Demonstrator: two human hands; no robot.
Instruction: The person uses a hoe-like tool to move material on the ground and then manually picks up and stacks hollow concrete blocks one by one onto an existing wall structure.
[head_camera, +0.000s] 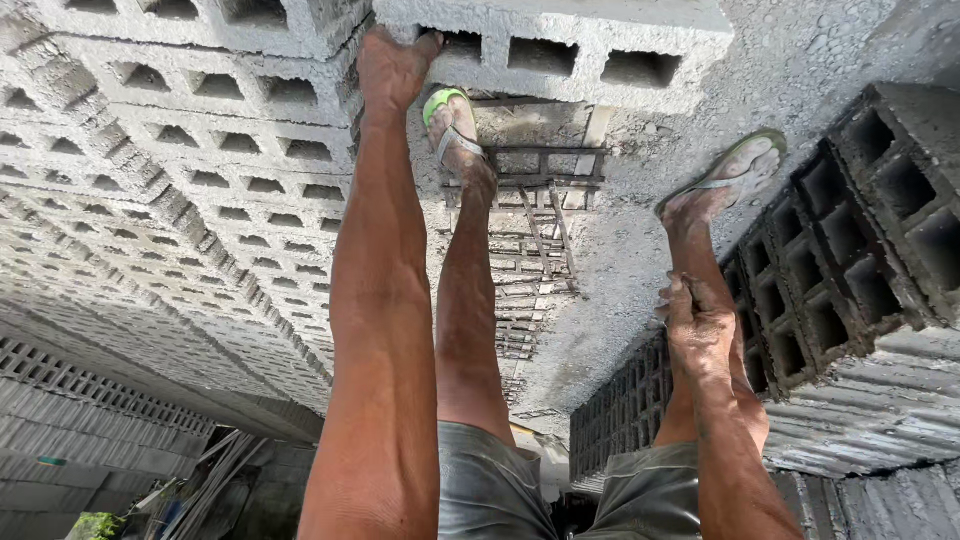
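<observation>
- The view is coming out flipped (the person is bending right over), so the ground is sitting at the top of the picture.
- The left hand (395, 65) is reaching down on a straight arm and clamping its fingers on the end of a pale grey hollow concrete block (560, 45).
- That block is lying on the gritty ground (690, 90), cells showing along its side, just beside the left foot in a green flip-flop (452, 125).
- The right hand (697, 322) is hanging by the right shin with its fingers curling inward. I cannot tell whether it is gripping anything, or whether it is touching the leg.
- The right foot's flip-flop (737, 168) is standing on the grit, well apart from the held block.
- Long rows of grey hollow blocks (200, 180) are lying side by side to the left of the left hand and running off into the far distance.
- A darker stack of hollow blocks (850, 240) is sitting to the right, near the right hand.
- Rusty metal frames (530, 230) are lying on the ground between the legs, stretching away.
- Grey shorts (490, 490) are showing at the near edge.
</observation>
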